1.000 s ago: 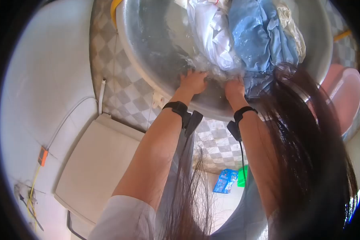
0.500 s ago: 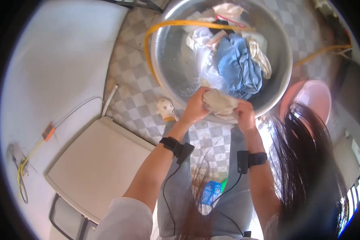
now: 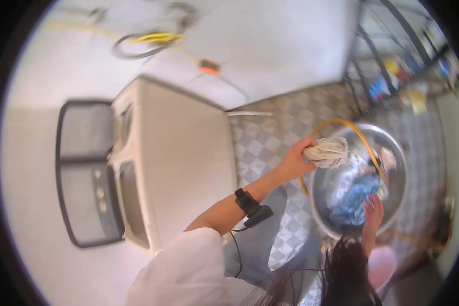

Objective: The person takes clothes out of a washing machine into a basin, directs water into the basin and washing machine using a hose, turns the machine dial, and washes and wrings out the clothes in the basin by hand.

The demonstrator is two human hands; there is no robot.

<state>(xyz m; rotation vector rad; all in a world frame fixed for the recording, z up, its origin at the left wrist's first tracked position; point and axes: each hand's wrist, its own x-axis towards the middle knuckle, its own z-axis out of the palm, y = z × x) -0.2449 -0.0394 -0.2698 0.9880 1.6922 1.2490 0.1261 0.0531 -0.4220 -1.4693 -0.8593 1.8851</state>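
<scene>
Left hand (image 3: pixel 297 160) clenches cream cloth (image 3: pixel 330 152) jutting lengthwise toward the basin (image 3: pixel 398 184); right hand (image 3: pixel 374 212), grip unclear, lies against blue cloth (image 3: pixel 355 200).

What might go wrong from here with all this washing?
The pale cloth bunched in the left grip is held at the edge of the basin, so it might slip onto the tiled floor. The yellow hose arches over the basin close by, and could get snagged or knocked as that cloth moves. The long hair hangs near the basin and may trail into the washing.
</scene>
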